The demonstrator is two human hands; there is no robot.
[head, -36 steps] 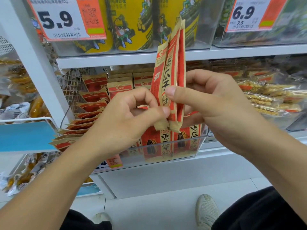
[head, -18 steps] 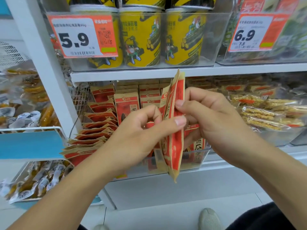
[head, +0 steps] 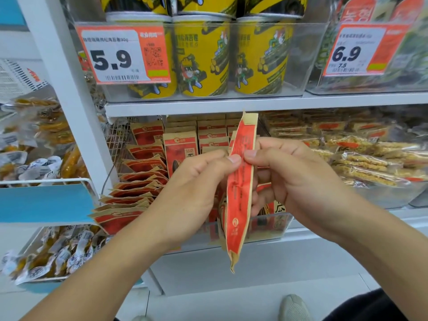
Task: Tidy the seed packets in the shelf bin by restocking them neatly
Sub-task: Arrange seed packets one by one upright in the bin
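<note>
a: what fills the frame, biggest first?

b: the white shelf unit [head: 69, 93] on the left and across the middle, then the clear shelf bin [head: 268, 230] at centre, its front wall low behind the hands, with seed packets [head: 180, 149] standing in rows and a slumped, fanned pile [head: 129, 195] at centre left.

a: and the hands?

b: both are up at centre frame. the left hand [head: 194, 188] and the right hand [head: 298, 179] each pinch the held packets [head: 240, 193] between thumb and fingers — thumbs nearly meeting on the red face.

a: how does the bundle lie?

b: long axis close to vertical, edge-on to the camera, top tilted slightly right. it hangs in front of the bin and above its front wall, so the bin lies behind it — both hands look equally near.
</note>
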